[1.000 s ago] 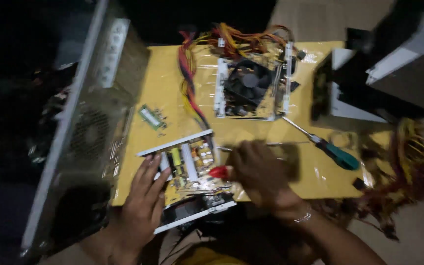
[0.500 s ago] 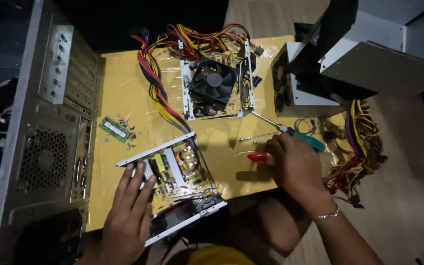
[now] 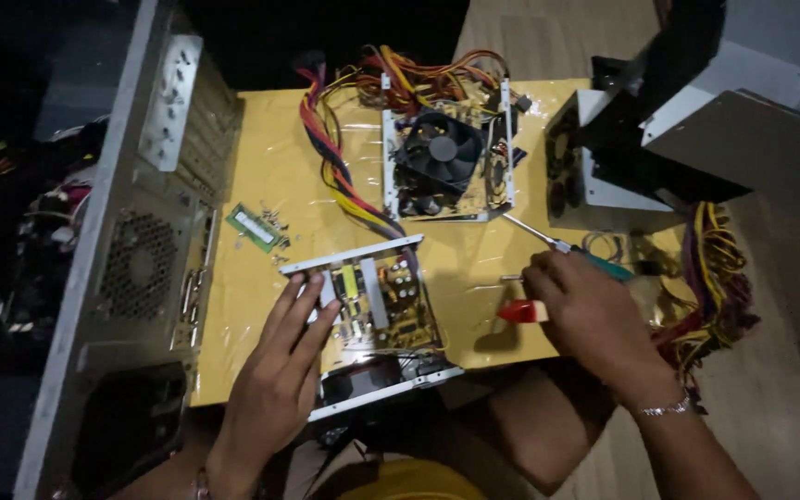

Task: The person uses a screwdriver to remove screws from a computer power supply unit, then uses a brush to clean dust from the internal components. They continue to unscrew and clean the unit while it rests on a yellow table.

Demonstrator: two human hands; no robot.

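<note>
Head view: dim room, low yellow table [image 3: 261, 185] under clear plastic film, wood-look floor at right. Desktop tower case [image 3: 131, 268] lies along the table's left edge. Second power supply with a black fan [image 3: 446, 162] sits at the far side, trailing coloured cables [image 3: 335, 157]; a RAM stick [image 3: 254, 227] with loose screws lies near the case. Left hand [image 3: 280, 380] lies flat, fingers spread, pressing the near-left edge of the open power supply board [image 3: 372, 306], gripping nothing. Right hand [image 3: 594, 319] is closed around a red-handled screwdriver [image 3: 520, 311], probably by the shaft, resting on the table right of the board. A teal-handled screwdriver [image 3: 557, 246] lies just beyond its fingers.
</note>
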